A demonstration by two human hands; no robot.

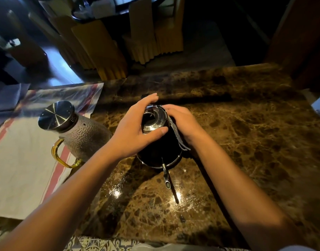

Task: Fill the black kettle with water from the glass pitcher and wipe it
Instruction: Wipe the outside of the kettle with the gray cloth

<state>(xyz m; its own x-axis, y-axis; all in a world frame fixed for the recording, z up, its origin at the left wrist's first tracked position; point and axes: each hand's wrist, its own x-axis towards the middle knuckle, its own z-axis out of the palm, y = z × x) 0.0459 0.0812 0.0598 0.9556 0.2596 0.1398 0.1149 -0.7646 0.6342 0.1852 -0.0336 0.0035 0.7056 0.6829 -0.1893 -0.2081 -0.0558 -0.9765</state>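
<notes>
Two hands on the black kettle (158,153), which stands upright on the brown marbled surface (246,134), its thin spout (166,175) pointing back toward the person. Left hand (132,129) wraps the chrome neck from the left, fingers (148,99) curled over the far rim and thumb pressed on the near side, so the kettle's open mouth shows between them. Right hand (184,122) lies flat against the kettle's right flank, fingers together, pressing a grey cloth (177,134) onto the body (one corner of that cloth hangs loose below the palm). Over on the left, well apart from the kettle, the glass pitcher (79,134) stands on a pale striped towel (28,171), its metal lid (56,115) on and its amber handle (61,156) turned toward the person; whether water remains in it, I cannot tell through the dimpled glass. Bright spots of light glint on the surface just in front of the spout. Beyond the far edge, yellow-covered chairs (155,33) stand in dim light.
</notes>
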